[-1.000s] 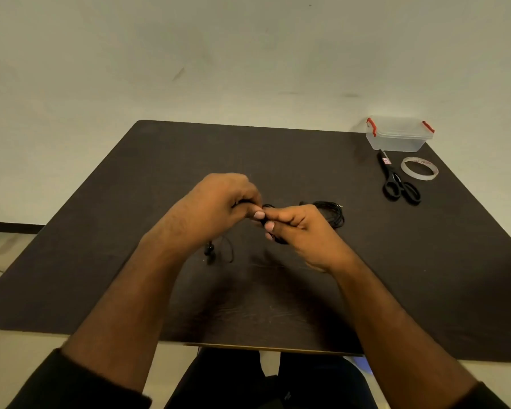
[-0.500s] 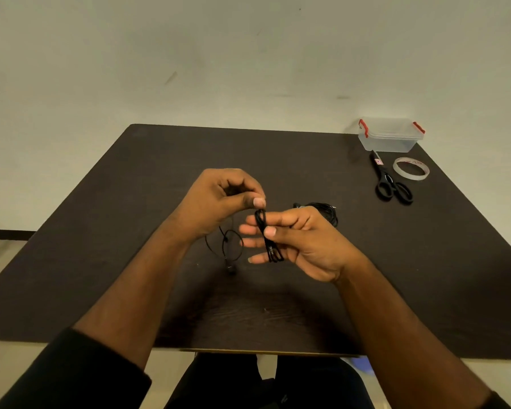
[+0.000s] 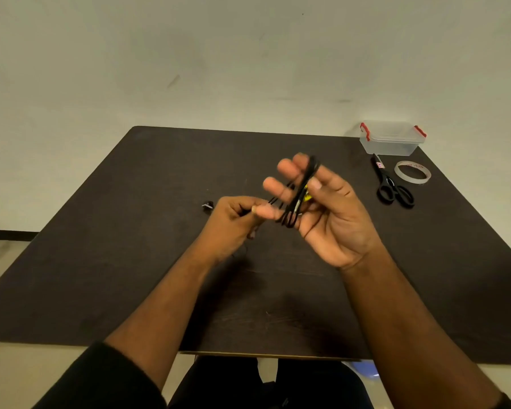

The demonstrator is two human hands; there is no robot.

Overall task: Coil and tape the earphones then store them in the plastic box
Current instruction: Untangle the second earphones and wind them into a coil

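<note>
The earphones (image 3: 300, 190) are a thin black cord, looped several times into a long narrow coil that runs across the fingers (image 3: 281, 184) of the right hand (image 3: 328, 214). That hand is raised above the middle of the counter (image 3: 130, 246), palm turned towards the person, fingers spread and nearly straight, with the thumb pressing the strands against them so the bundle is held in place. A small spot of yellow shows among the loops near the thumb; what it is cannot be made out. From the lower end of the coil a single strand runs leftwards into the left hand (image 3: 236, 222), which sits lower and just beside the right, its fingers curled and its thumb and forefinger pinching the cord. Just left of that hand a small dark piece with a pale glint (image 3: 207, 206) lies on the counter, perhaps an earbud, though it is too small to be sure.

The counter is a dark brown, matt board with faint scratches. At its far right corner stands the plastic box (image 3: 391, 140), clear, rectangular, lid on, with red clips at both ends. Just in front of it lie black-handled scissors (image 3: 391, 185) and, beside them, a flat ring of translucent tape (image 3: 412, 172).
</note>
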